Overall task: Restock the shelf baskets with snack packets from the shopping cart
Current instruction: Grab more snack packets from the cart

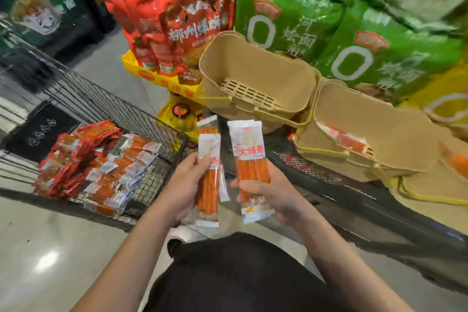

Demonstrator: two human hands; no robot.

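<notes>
Between the shopping cart (pixel 106 119) and the tan shelf baskets, both hands are holding long clear-and-white packets of orange spicy strips upright. Left hand (pixel 187 185) is gripping a small stack of them (pixel 209 172), thumb lying across the front and fingers wrapped behind; at least two packets are showing, one peeking out above the other. Right hand (pixel 268 194) is clasping another bundle (pixel 250 170), thumb pressing its lower front, with at least two packets fanning apart at the top. Neither bundle is touching a basket yet; both are hovering just in front of the near-left basket (pixel 253 76).

That near-left basket is sitting tilted toward the person and is showing only its bare slotted floor, so it looks unfilled. Right of it, touching its rim, a second basket (pixel 367 124) is holding one or a few of the same orange packets (pixel 347 139) at its bottom. Further right, more orange packets are lying at the frame edge, too blurred to count.

Left of the baskets, the cart is still carrying a large heap: red packets (pixel 73 154) on its far-left side and many orange strip packets (pixel 119 175) beside them.

Judging from this, the restocking is at an early stage: most stock is waiting in the cart, and the handfuls being held are probably heading for one of the two baskets.
</notes>
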